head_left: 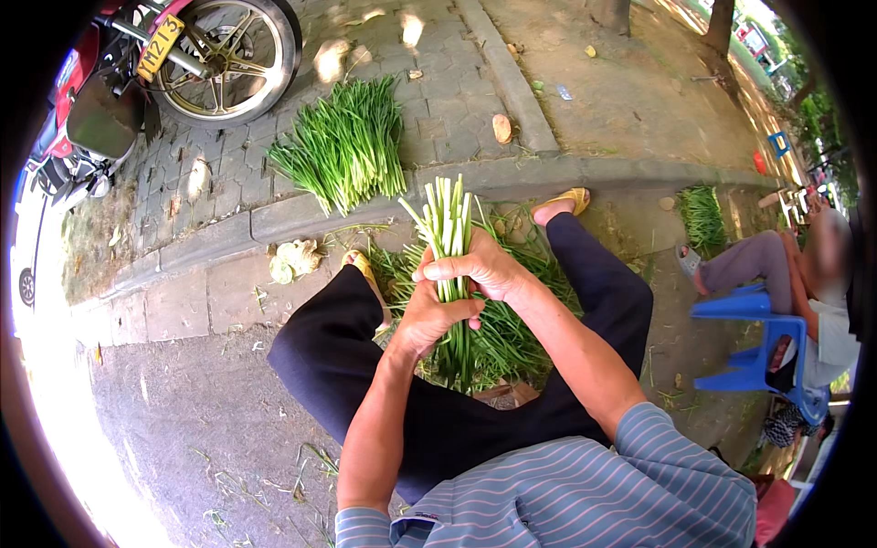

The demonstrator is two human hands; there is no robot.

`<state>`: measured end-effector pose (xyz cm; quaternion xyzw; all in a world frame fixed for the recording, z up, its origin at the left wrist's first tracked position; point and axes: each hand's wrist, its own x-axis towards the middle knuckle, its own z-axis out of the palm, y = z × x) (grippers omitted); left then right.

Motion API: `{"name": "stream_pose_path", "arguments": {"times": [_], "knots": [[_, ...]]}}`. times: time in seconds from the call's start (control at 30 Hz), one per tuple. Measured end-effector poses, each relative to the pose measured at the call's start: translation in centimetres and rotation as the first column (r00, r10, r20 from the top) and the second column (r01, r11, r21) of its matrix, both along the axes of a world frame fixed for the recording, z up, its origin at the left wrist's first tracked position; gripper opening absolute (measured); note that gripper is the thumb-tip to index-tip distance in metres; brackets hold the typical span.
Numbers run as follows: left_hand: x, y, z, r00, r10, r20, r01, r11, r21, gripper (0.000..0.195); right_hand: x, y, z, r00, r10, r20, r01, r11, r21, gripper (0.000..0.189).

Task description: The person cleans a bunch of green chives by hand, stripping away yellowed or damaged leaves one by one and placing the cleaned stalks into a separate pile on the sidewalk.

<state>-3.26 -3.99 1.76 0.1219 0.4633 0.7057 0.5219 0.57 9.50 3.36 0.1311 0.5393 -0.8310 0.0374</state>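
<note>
Both of my hands are wrapped around one upright bunch of green stalks (pixel 449 212), perhaps garlic chives or a like leafy green. My left hand (pixel 428 315) grips it lower down, and my right hand (pixel 490 264) closes around it just above. The pale cut ends point away from me; the dark leaves hang towards my lap. Beneath my hands, between my feet, lies a loose heap of the same greens (pixel 514 335). A larger sorted pile of greens (pixel 356 144) rests on the paving past the kerb, ahead and to the left.
A motorcycle's front wheel (pixel 219 58) stands at the upper left. The stone kerb (pixel 288 218) crosses ahead of my feet. Crumpled leaves (pixel 294 260) lie near my left foot. At the right a person sits on a blue plastic chair (pixel 771 335), near another pile of greens (pixel 702 216).
</note>
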Motion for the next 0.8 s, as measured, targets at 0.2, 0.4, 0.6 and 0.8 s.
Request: {"name": "stream_pose_path", "arguments": {"times": [0.2, 0.4, 0.6, 0.8], "knots": [[0.1, -0.6, -0.1, 0.979, -0.18, 0.097, 0.173, 0.982, 0.076, 0.021, 0.3, 0.2, 0.7, 0.998, 0.01, -0.062, -0.021, 0.986, -0.167, 0.03], [0.2, -0.6, 0.2, 0.967, -0.235, 0.096, 0.225, 0.968, 0.108, 0.022, 0.4, 0.7, 0.9, 0.993, 0.055, -0.106, -0.079, 0.97, -0.231, 0.028], [1.1, 0.1, -0.6, 0.947, -0.322, 0.021, 0.322, 0.947, -0.003, 0.02, 1.3, 0.8, 2.7, 0.995, -0.091, -0.033, 0.086, 0.985, -0.148, 0.021], [2.7, 1.6, -1.5, 0.917, -0.399, -0.002, 0.398, 0.915, -0.067, 0.015, 3.4, 5.3, 2.1, 0.95, -0.304, 0.063, 0.311, 0.939, -0.147, 0.014]]}}
